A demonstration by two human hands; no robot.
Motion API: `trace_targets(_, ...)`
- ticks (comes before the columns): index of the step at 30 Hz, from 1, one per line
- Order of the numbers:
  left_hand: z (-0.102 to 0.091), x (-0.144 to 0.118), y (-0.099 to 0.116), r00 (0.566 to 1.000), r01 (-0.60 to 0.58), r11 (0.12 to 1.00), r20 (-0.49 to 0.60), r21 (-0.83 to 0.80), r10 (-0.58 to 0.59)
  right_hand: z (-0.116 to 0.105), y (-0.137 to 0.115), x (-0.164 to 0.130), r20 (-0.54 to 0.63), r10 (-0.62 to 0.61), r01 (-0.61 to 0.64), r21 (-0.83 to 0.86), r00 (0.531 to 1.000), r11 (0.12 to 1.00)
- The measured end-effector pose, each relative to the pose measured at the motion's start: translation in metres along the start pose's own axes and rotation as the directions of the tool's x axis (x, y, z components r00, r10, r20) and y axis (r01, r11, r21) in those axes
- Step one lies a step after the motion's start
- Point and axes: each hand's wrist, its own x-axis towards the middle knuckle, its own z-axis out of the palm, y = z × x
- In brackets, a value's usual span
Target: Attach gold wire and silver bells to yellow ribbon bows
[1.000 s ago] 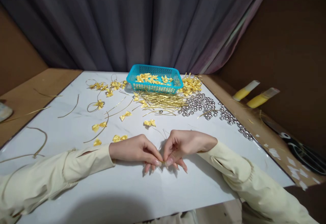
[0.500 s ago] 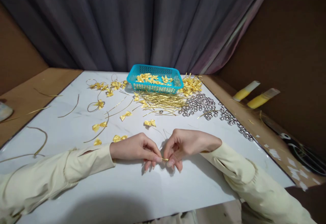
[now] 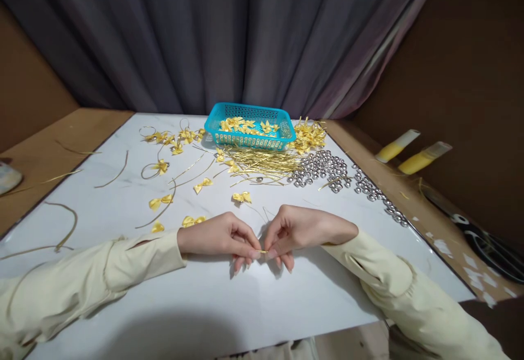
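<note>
Pinched between the fingertips of the left hand point(image 3: 223, 238) and right hand point(image 3: 301, 230) is a thin gold strip point(image 3: 262, 251) — shiny, foil-like. Under the grip, the table top point(image 3: 262, 305) is white, smooth and faintly veined like marble. Beyond the grip lie satin-sheened yellow bows point(image 3: 241, 197), mirror-bright silver beads point(image 3: 323, 167) and a perforated turquoise plastic basket point(image 3: 249, 133) — matt cream cloth sleeves point(image 3: 135, 261) cover both wrists.

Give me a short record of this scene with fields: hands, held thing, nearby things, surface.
left hand: pinches one end of the gold piece
right hand: pinches the other end
gold piece: small, thin, between the fingertips of both hands
nearby: yellow bows, gold wire pile, silver beads
basket: blue, holds yellow bows
table: white
</note>
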Motion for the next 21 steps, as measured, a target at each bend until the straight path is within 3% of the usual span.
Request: trace_targets(21, -0.0004, -0.0005, -0.0005, 1.0, 0.001, 0.997, 0.013, 0.074, -0.002, 0.0004, -0.0039, -0.0009, -0.012, 0.06, -0.061, -0.031, 0.998, 0.998)
